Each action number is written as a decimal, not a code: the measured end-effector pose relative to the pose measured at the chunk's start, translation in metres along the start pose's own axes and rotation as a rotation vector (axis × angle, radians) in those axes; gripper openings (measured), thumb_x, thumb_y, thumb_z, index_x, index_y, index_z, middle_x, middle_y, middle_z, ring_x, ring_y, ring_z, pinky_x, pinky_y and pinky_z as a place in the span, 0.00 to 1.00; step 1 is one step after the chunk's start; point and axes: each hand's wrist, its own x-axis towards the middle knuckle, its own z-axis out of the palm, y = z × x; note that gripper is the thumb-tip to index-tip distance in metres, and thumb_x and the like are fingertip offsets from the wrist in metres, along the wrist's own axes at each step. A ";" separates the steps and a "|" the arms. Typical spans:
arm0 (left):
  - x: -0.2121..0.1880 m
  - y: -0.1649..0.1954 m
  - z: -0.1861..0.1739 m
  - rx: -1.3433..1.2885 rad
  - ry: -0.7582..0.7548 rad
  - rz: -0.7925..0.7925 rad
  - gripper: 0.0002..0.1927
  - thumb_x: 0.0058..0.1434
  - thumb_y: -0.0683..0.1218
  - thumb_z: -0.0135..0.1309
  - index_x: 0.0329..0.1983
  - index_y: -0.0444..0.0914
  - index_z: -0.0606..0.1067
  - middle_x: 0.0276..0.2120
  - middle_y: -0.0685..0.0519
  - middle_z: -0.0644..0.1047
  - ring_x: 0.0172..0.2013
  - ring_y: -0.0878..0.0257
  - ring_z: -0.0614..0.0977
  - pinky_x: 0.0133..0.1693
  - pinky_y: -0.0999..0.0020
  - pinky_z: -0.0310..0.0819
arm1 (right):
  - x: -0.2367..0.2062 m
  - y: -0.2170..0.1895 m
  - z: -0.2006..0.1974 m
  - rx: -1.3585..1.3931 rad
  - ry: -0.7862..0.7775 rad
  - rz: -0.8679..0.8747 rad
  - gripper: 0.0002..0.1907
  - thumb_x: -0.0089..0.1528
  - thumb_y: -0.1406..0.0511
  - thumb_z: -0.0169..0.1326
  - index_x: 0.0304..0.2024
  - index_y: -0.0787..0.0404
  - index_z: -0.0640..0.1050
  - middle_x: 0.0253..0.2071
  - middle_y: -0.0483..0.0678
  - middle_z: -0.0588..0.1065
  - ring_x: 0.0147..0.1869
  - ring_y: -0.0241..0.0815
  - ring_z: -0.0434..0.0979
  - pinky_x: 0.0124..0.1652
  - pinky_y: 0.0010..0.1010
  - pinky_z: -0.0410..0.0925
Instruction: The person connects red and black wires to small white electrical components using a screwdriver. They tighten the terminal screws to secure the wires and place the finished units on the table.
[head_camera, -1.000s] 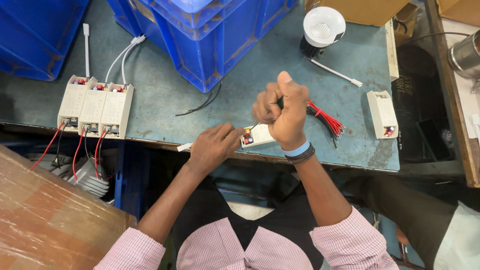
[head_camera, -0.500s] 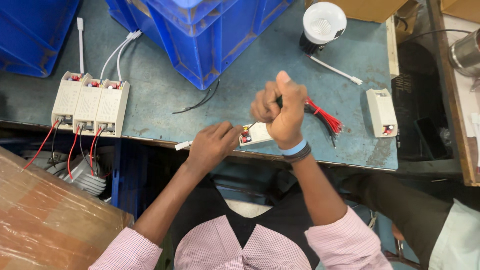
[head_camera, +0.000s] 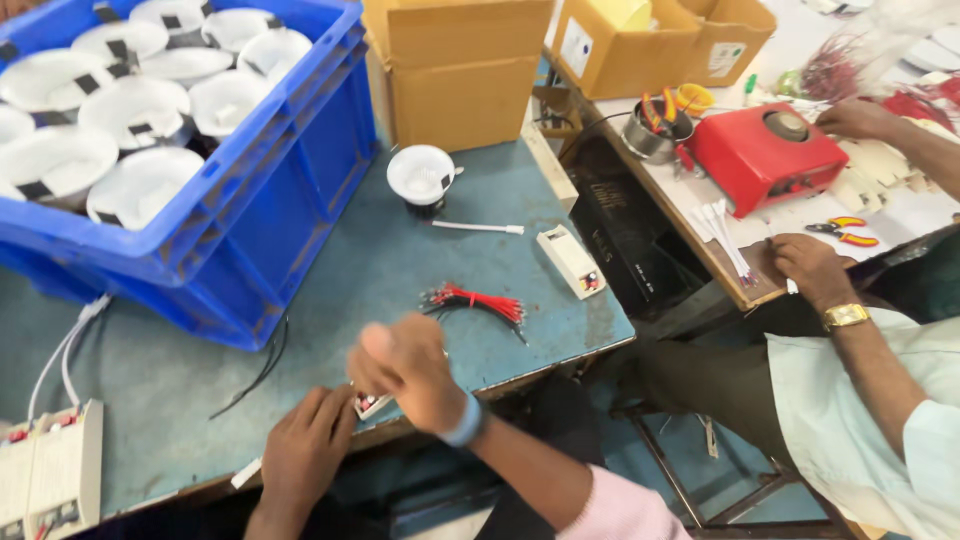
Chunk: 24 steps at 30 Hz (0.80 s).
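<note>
Head view: at the near edge of the blue-green counter (head_camera: 420, 250), the left hand (head_camera: 300, 455) pins a small white rectangular driver box (head_camera: 372, 404) flat, fingers closed on it. The right hand (head_camera: 405, 365) is fisted above — its contents hidden. The bundle of red wires (head_camera: 478, 300) lies just beyond, untouched; 2 finished-looking white boxes (head_camera: 50, 470) sit far left — work seemingly midway.

Single head cam, steep look-down, close over teal workbench (head_camera: 420, 270), tilted toward neighbour's side.

Teal workbench (head_camera: 400, 270) carrying blue crate (head_camera: 250, 210), cardboard box (head_camera: 455, 75), white lamp cup (head_camera: 421, 176), red wire bundle (head_camera: 478, 302), white driver box (head_camera: 570, 262), white cable tie (head_camera: 478, 228).
</note>
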 end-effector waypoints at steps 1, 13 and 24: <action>-0.001 0.003 0.000 -0.101 0.001 -0.150 0.09 0.56 0.43 0.58 0.41 0.39 0.78 0.37 0.53 0.80 0.31 0.53 0.83 0.31 0.60 0.76 | -0.016 -0.020 0.006 -0.125 -0.034 -0.055 0.28 0.73 0.58 0.49 0.19 0.59 0.59 0.18 0.44 0.58 0.23 0.35 0.58 0.27 0.31 0.53; 0.022 0.023 0.002 -0.134 -0.162 -0.872 0.16 0.59 0.55 0.62 0.35 0.37 0.81 0.34 0.47 0.83 0.35 0.49 0.85 0.37 0.56 0.77 | -0.080 -0.293 -0.139 -1.736 0.916 -0.469 0.20 0.67 0.59 0.56 0.24 0.62 0.68 0.22 0.46 0.63 0.25 0.37 0.62 0.26 0.32 0.57; 0.018 0.035 0.004 -0.127 -0.043 -0.826 0.15 0.61 0.51 0.60 0.45 0.38 0.79 0.45 0.46 0.79 0.45 0.49 0.81 0.47 0.57 0.75 | -0.111 -0.305 -0.226 -1.800 1.067 -0.204 0.22 0.66 0.59 0.60 0.23 0.63 0.69 0.19 0.46 0.61 0.24 0.35 0.60 0.26 0.30 0.57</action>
